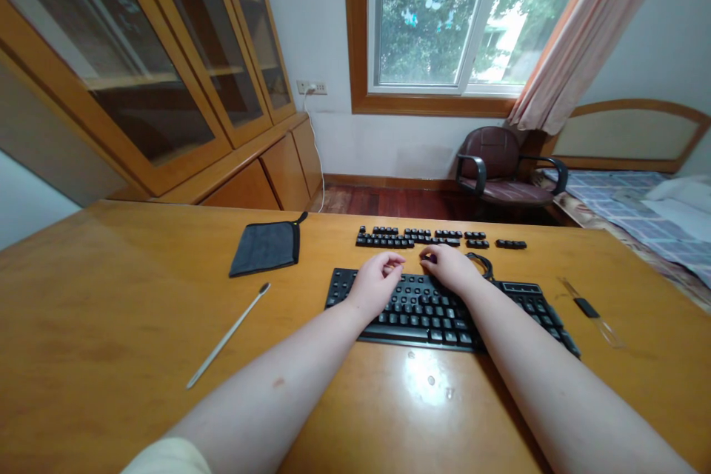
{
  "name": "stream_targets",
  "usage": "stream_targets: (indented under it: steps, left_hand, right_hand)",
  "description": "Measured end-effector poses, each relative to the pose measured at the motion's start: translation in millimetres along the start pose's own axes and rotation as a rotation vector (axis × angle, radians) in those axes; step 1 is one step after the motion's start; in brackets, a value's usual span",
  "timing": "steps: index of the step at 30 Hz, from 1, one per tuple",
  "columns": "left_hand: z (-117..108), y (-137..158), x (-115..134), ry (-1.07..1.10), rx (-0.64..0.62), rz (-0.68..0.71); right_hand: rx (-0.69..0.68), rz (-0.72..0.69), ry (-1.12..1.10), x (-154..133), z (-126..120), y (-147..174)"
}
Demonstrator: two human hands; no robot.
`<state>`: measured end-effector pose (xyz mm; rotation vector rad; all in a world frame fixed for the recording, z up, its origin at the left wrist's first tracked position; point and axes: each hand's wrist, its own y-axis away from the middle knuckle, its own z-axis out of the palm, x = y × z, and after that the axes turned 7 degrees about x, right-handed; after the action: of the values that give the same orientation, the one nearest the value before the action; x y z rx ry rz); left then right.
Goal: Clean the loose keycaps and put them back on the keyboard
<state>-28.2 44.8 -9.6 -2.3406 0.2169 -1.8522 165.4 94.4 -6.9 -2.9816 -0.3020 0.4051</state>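
Observation:
A black keyboard (427, 315) lies on the desk under my wrists, with bare key posts in its upper rows and keycaps on its lower rows. Over its upper left part is my left hand (376, 283), fingers curled in and nothing visible between them. Beside it, at the keyboard's back edge, my right hand (452, 266) pinches a small dark keycap (428, 258) at its fingertips. Behind both hands, loose black keycaps (384, 241) are laid out in rows. My right hand and forearm hide part of the keyboard.
A dark zip pouch (265, 248) and a thin white brush-like stick (229, 335) lie at left. To the right is a wire keycap puller (587, 307). A coiled black cable (481, 264) sits behind the keyboard. Beyond the desk (111, 296) stands an armchair (496, 163).

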Motion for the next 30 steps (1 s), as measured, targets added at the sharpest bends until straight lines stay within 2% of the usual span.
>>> stream_targets:
  steps: [3,5,8,10,12,17,23,27,30]
  left_hand:
    - [0,0,-1,-0.001,-0.002,0.006]
    - [0,-1,-2,-0.008,0.002,0.011]
    - [-1,-1,-1,0.008,0.03,0.019]
    - [-2,-2,1,0.053,0.017,0.023]
    - [-2,-1,4,0.098,-0.021,0.028]
    - [-2,-1,6,0.102,-0.07,-0.01]
    - [-1,-1,5,0.05,-0.009,0.032]
    - [-2,-1,7,0.054,0.026,0.002]
    - [-2,-2,8,0.056,0.05,0.026]
  right_hand:
    - [0.068,-0.043,-0.006,-1,-1,2]
    - [0.176,-0.113,-0.048,-5,-5,5]
    - [0.349,-0.345,-0.179,-19,-12,16]
    - [0.4,-0.485,-0.265,-30,-14,23]
    - [0.394,-0.539,-0.313,-37,-13,29]
    - [0.36,-0.481,-0.335,-38,-5,28]
    - [0.386,-0.51,-0.458,-39,-11,29]
    - [0.488,-0.376,-0.55,-39,-17,31]
    - [0.553,-0.271,-0.524,-36,-17,28]
